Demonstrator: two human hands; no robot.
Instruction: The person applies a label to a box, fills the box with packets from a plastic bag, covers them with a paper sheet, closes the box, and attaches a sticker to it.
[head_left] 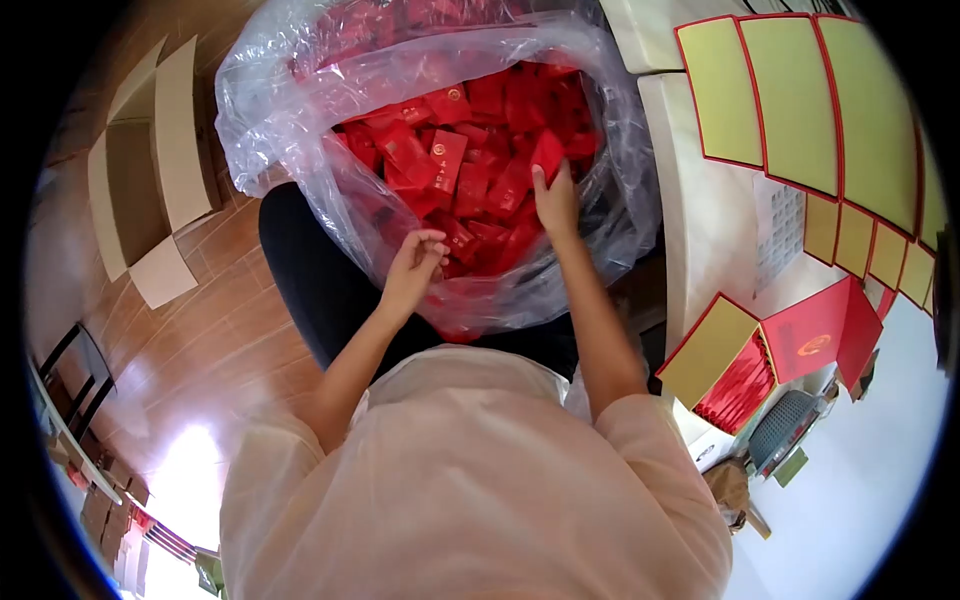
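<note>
A large clear plastic bag [262, 110] stands open before me, filled with small red packets [449, 150], some printed with gold emblems and lettering. Over the right part of its mouth, my right hand [558, 200] is closed on one red packet [547, 154], pinched between thumb and fingers. My left hand [414, 268] hovers near the bag's front rim with loosely curled fingers, and nothing shows in it. Whether its fingertips touch the plastic I cannot tell. The bag sits between my dark-trousered legs.
An open cardboard box [140, 190] stands on the wooden floor at the left. To the right, a pale table [695, 200] carries gold panels edged in red [790, 100]. Nearer, an open red-and-gold box [735, 395] holds a row of red items beside a grey basket [783, 432].
</note>
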